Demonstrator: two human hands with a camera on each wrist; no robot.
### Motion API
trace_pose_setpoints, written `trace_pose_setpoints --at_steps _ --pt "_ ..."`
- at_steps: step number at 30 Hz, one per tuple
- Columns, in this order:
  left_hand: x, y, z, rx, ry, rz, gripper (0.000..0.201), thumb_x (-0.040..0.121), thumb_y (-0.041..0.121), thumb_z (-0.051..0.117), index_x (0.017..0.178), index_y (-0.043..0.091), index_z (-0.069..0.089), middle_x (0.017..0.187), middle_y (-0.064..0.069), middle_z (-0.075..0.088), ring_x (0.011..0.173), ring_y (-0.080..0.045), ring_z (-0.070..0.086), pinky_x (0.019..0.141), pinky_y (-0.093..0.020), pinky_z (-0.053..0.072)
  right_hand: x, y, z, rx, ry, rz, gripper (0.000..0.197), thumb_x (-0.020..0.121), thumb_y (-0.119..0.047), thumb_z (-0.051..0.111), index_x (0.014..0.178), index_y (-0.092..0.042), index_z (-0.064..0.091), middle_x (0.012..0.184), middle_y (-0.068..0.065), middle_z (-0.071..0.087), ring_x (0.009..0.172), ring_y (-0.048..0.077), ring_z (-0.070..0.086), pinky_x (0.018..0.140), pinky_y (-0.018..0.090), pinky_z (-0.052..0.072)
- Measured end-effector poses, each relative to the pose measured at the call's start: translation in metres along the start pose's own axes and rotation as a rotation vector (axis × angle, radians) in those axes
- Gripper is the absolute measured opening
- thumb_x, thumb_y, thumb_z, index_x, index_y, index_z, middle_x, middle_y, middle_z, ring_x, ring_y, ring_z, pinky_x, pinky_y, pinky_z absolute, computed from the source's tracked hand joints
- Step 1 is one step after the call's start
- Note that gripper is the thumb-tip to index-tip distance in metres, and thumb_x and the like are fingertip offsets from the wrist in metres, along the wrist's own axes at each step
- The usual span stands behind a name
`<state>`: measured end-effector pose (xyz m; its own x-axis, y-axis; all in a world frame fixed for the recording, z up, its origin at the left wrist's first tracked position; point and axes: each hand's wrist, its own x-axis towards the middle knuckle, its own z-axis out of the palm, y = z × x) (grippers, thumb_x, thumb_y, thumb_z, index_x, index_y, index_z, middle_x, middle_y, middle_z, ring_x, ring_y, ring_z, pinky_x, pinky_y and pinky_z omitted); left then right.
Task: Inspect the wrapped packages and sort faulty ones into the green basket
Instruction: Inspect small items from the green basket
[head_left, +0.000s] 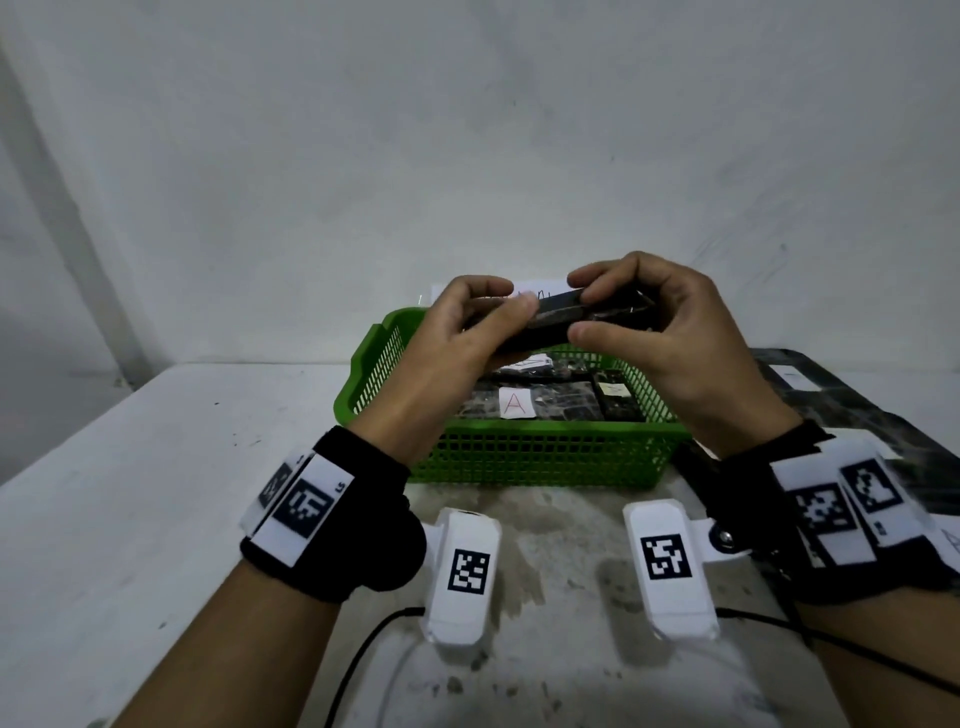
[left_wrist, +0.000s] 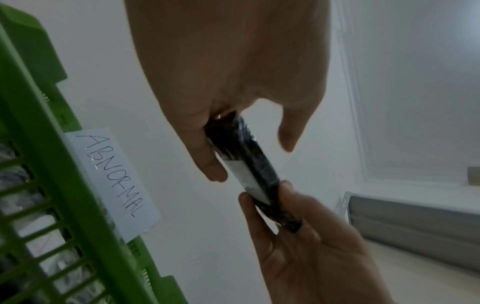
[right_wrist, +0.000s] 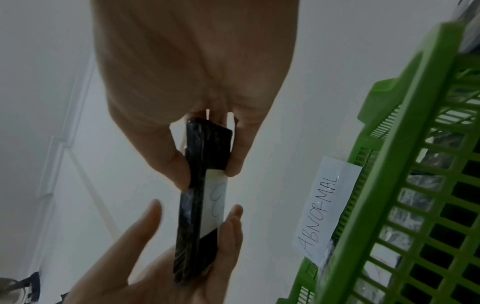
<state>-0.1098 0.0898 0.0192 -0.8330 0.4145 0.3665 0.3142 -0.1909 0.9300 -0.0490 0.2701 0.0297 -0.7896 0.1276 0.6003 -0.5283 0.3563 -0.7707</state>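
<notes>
Both hands hold one black film-wrapped package (head_left: 558, 318) level above the green basket (head_left: 519, 447). My left hand (head_left: 511, 300) pinches its left end and my right hand (head_left: 583, 307) pinches its right end between thumb and fingers. In the left wrist view the package (left_wrist: 259, 164) runs from my left hand (left_wrist: 249, 158) down to the right hand (left_wrist: 298, 236). The right wrist view shows a white label with a blue mark (right_wrist: 216, 202) on the package (right_wrist: 197, 205), my right hand (right_wrist: 205, 167) above and the left hand (right_wrist: 187, 267) below.
The basket holds several dark wrapped packages, one with a white "A" label (head_left: 517, 404). A paper tag reading "ABNORMAL" (left_wrist: 111, 181) hangs on its far rim. More dark packages (head_left: 841, 410) lie on the white table (head_left: 156, 493) at the right. A wall stands close behind.
</notes>
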Motion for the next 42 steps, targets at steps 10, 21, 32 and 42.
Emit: trace_pose_setpoints --at_steps 10,21,32,42 --pt "0.004 -0.006 -0.009 0.014 0.062 0.059 0.041 0.087 0.012 0.073 0.123 0.017 0.055 0.101 -0.006 0.067 0.096 -0.025 0.072 0.089 -0.045 0.059 -0.001 0.004 0.01 0.214 -0.022 0.231 0.017 0.091 -0.006 0.069 0.106 -0.013 0.065 0.086 0.0 0.073 0.069 0.024 0.072 0.064 0.033 0.062" --pt "-0.001 0.001 -0.012 0.171 0.017 0.078 0.017 0.093 0.026 0.067 0.105 0.015 0.062 0.101 -0.009 0.071 0.085 -0.024 0.074 0.063 -0.034 0.061 -0.001 0.006 0.008 0.1 -0.025 0.112 0.016 0.087 -0.005 0.075 0.096 -0.014 0.065 0.09 0.003 0.073 0.077 0.024 0.075 0.066 0.037 0.062" --pt "0.0 0.003 -0.016 0.163 -0.049 0.12 0.027 0.085 0.015 0.076 0.108 0.013 0.063 0.112 -0.007 0.073 0.101 -0.023 0.072 0.092 -0.045 0.058 0.0 0.009 0.007 0.18 -0.01 0.064 0.037 0.069 -0.001 0.086 0.09 -0.019 0.062 0.095 0.0 0.073 0.087 0.02 0.071 0.083 0.036 0.058" --pt "-0.001 0.001 -0.02 0.193 -0.075 0.17 0.031 0.086 0.017 0.069 0.115 0.02 0.06 0.12 -0.001 0.066 0.111 -0.016 0.066 0.095 -0.045 0.055 -0.002 0.009 0.009 0.083 -0.088 0.108 0.058 0.07 -0.003 0.088 0.115 -0.021 0.058 0.107 -0.005 0.068 0.103 0.017 0.07 0.087 0.036 0.06"
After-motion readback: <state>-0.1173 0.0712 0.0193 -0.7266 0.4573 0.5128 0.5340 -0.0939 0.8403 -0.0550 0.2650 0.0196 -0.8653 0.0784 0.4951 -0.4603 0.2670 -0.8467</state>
